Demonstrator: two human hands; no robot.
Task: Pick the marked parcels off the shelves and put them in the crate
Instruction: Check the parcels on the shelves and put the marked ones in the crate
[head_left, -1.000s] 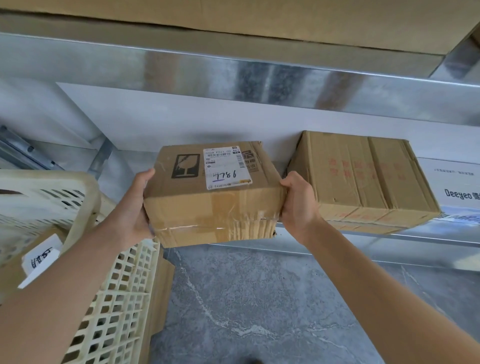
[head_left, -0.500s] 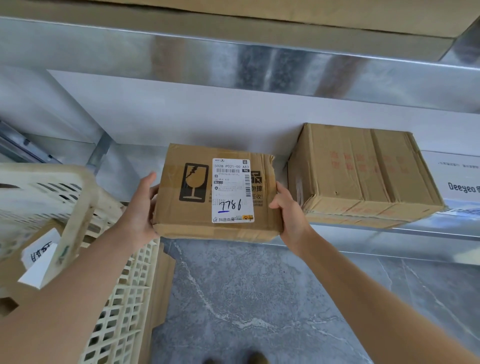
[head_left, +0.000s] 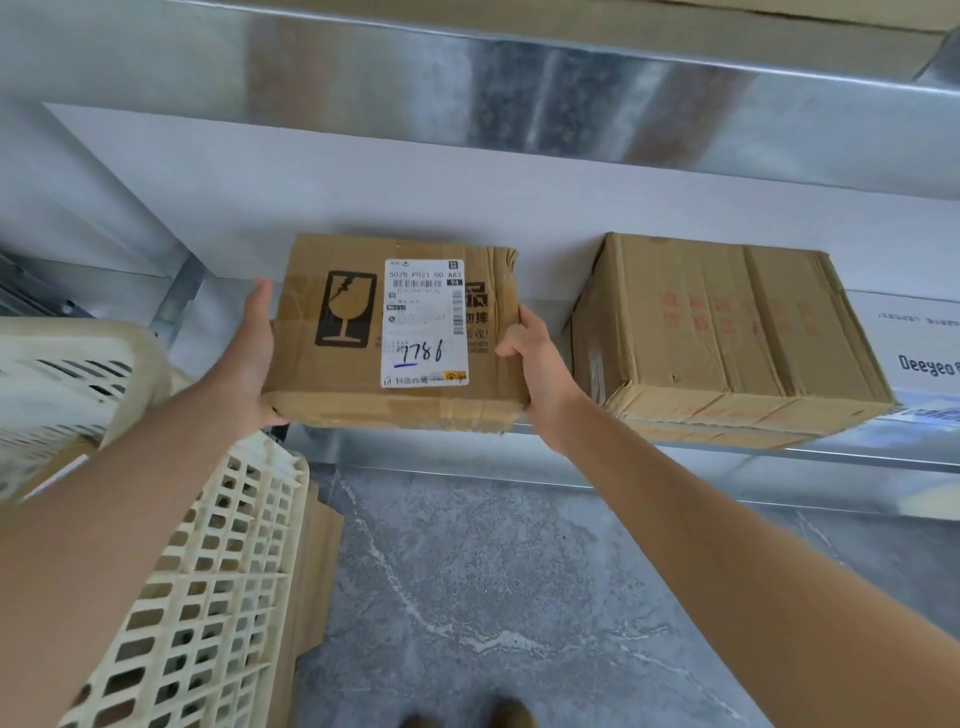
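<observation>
Parcel (head_left: 395, 332) now flatter; both hands' grip at edges.

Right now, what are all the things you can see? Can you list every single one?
Labelled parcel: one, brown cardboard with a white label hand-marked 7786 and a fragile-glass symbol, held at the shelf's front edge.
Second box: one, brown with faded red print, on the shelf to the right.
White box: one, partly cut off at the far right on the shelf.
Shelf: one metal level, silver, with another level above.
Crate: one, cream plastic lattice, lower left.
Floor: grey with pale veins, below.
Left hand: one, gripping the parcel's left side.
Right hand: one, gripping its right side.
</observation>
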